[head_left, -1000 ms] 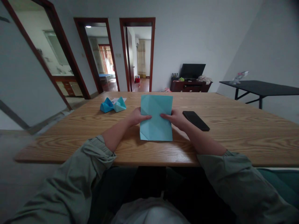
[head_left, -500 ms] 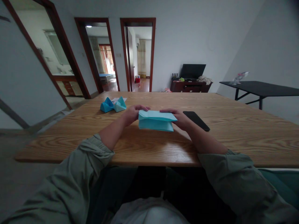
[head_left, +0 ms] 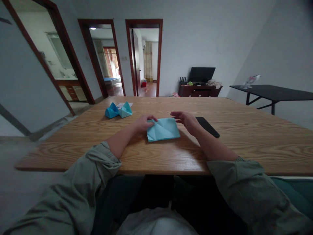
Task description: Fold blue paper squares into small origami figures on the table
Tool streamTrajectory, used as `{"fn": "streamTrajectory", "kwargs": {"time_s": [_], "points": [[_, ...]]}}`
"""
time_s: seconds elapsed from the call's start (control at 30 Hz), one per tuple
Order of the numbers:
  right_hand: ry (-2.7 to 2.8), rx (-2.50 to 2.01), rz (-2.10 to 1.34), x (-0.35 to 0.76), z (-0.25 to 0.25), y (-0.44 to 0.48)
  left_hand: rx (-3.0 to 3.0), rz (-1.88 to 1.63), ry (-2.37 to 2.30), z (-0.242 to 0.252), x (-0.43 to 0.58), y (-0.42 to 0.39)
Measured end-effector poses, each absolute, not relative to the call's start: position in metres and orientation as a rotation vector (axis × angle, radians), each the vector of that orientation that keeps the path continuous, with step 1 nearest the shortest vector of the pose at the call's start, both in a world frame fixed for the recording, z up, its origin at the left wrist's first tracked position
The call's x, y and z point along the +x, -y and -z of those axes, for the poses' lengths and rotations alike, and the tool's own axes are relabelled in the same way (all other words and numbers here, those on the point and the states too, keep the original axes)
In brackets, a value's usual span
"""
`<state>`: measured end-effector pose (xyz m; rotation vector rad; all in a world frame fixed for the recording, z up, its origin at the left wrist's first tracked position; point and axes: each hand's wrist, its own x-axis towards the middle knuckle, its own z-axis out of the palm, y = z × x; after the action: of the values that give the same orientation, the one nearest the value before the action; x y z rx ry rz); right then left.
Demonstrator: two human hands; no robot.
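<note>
A creased light blue paper sheet (head_left: 163,129) lies flat on the wooden table (head_left: 220,147) in front of me. My left hand (head_left: 144,122) rests at the sheet's far left corner, its fingers pressing on the paper. My right hand (head_left: 186,119) hovers just beyond the sheet's right edge with fingers loosely spread and nothing in them. Both forearms reach in from grey-green sleeves.
Two folded blue paper shapes (head_left: 118,110) sit at the table's far left, on a white slip. A black phone (head_left: 207,126) lies just right of my right hand. A black side table (head_left: 276,92) and a TV stand (head_left: 200,89) stand beyond.
The sheet was held upright by both hands, then tipped away and laid flat on the table. My right hand has let go of it and lifted slightly.
</note>
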<state>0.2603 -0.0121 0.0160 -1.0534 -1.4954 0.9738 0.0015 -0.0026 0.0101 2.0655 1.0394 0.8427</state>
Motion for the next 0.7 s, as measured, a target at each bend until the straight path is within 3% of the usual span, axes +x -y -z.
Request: {"fn": "streamTrajectory", "kwargs": {"time_s": [0.13, 0.23, 0.43, 0.7], "points": [[1.743, -1.183, -0.39, 0.251, -0.016, 0.014, 2.334, -0.769, -1.182, -0.002, 0.008, -0.004], [2.165, -1.233, -0.19, 0.227, -0.006, 0.02, 2.514, -0.667, -1.131, 0.002, 0.016, -0.005], [2.576, -1.503, -0.103, 0.201, 0.018, 0.022, 2.653, -0.507, -1.415, 0.007, 0.031, 0.002], [2.604, -1.634, -0.093, 0.219, 0.019, 0.015, 2.626, -0.134, -1.234, 0.009, 0.036, 0.015]]}}
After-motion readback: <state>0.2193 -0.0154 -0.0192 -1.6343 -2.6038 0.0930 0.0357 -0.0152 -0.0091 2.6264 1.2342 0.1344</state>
